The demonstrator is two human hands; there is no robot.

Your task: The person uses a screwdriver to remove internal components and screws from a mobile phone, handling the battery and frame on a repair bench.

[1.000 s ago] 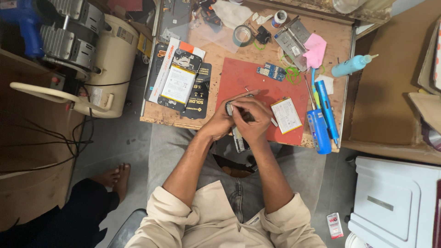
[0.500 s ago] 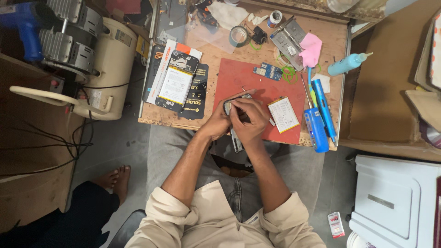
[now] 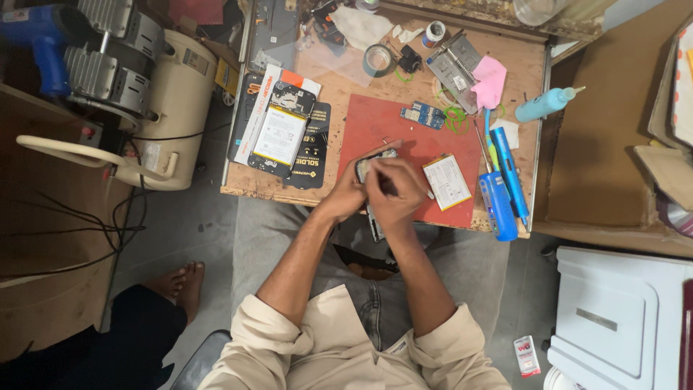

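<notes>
Both my hands meet over the near edge of a red work mat (image 3: 404, 126) on a small wooden bench (image 3: 520, 65). My left hand (image 3: 350, 195) grips an opened phone body (image 3: 372, 162) from the left side. My right hand (image 3: 397, 191) lies over the phone with its fingers closed, apparently on a thin dark tool whose tip is hidden. A flat white battery (image 3: 447, 180) lies on the mat just right of my right hand. A small blue circuit board (image 3: 424, 114) sits farther back on the mat.
Left on the bench lie a phone back with a white battery (image 3: 281, 133) and dark packaging. Blue tools (image 3: 503, 191), a light blue squeeze bottle (image 3: 545, 105), tape roll (image 3: 377, 59) and pink cloth (image 3: 491, 79) lie around. A cream compressor (image 3: 155, 108) stands left; someone's bare foot (image 3: 180, 285) is on the floor.
My hands have stayed at the same spot on the phone, with only small finger movements. The camera view has shifted slightly.
</notes>
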